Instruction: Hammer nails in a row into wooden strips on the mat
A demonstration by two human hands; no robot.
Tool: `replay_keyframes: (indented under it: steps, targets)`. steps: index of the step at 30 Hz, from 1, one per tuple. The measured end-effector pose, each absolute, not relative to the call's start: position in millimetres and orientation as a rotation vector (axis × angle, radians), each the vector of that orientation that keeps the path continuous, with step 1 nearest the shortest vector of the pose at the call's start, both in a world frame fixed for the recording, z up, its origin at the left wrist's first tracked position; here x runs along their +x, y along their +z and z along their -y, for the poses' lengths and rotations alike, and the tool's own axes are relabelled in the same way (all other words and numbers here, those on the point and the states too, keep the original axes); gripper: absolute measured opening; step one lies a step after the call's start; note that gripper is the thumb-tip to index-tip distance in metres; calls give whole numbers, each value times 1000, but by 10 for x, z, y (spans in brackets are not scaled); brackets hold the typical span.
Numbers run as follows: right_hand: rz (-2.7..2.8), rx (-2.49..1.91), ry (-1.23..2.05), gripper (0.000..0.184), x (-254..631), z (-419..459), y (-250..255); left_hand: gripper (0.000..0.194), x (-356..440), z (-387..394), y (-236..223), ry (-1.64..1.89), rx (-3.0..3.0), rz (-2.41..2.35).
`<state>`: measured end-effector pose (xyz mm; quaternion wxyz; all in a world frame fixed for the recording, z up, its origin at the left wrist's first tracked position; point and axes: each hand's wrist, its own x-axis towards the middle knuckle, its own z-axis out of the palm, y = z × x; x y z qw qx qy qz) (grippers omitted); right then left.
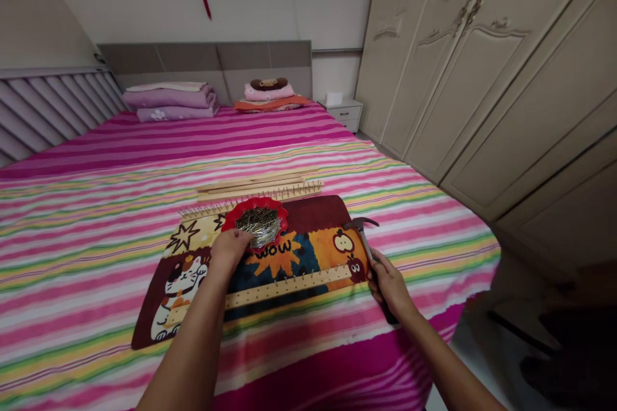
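On the mat (308,257) spread over the striped bed (96,218): wooden strip (289,286) lying lengthwise near the front edge, already studded with a row of upright nails along most of its length, the left end hidden behind the forearm, so cannot tell whether that part is filled. Beyond the mat, more strips (260,189), one studded with nails as well, the others apparently bare; judged partway through, with more nailing left. Left hand (231,249) reaching into the near rim of the red dish (260,221), fingers curled down at the heap of loose nails (258,223); cannot tell whether one is pinched yet. Right hand (388,282) closed around the handle of the hammer (364,231), its head resting on the mat just beyond the strip's right end.
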<state>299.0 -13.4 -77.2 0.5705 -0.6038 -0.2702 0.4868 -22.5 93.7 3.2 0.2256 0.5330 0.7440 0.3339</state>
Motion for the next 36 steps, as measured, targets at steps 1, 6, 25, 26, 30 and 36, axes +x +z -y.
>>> replay_keyframes:
  steps: [1,6,25,26,30,36]
  targets:
    - [636,-1416,1139,52,2989,134,-772,21,-250,-889,36,1061,1409,-1954]
    - [648,-1415,1134,50,2979,145,-759,29,-236,-542,110,1345,1002,-1413]
    - [685,-1425,1118,54,2986,153,-769,36,8,129,-340,1162,926,-1563]
    - [686,-1423,1119,55,2987,154,-770,35,19,134,-334,1150,938,-1581]
    - [689,-1428,1119,54,2989,156,-767,34,33,144,-332,1099,996,-1646]
    - [701,-1442,1111,56,2982,154,-765,31,15,156,-403,1005,1171,-1756]
